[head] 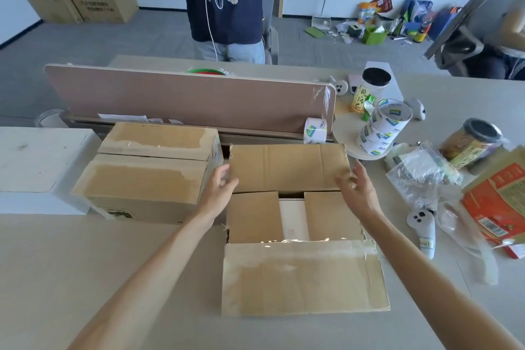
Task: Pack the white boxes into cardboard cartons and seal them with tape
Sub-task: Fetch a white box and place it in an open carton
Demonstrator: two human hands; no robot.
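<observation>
Two hands reach for the far flap (288,166) of the open carton (301,236) on the bench (85,278): the left hand (218,187) has its fingers spread wide at the flap's left edge, and the right hand (356,187) is open at the right corner, fingertips touching or just short of the cardboard; neither is holding anything. The two short flaps are already folded in, and a strip of white box (292,216) shows in the gap between them, so the carton looks packed and the closing step seems under way. The near flap (304,278) lies flat toward the person, with worn tape residue and a ragged right edge. The main risk, as I judge it, is that the far flap springs back once pressed down, since the creased cardboard looks tired, and the tape rolls (315,131) (383,125) stand well apart beyond the carton, so one hand has to let go to fetch one. The short flaps could also sag onto the white box and leave the seam uneven, so that tape bridges a gap and holds poorly on the old residue. The second carton (147,173) sits just beside the left hand, close enough to crowd it. On the right, a game controller (422,227) and a plastic bag (423,176) lie near the carton and could be swept aside.
</observation>
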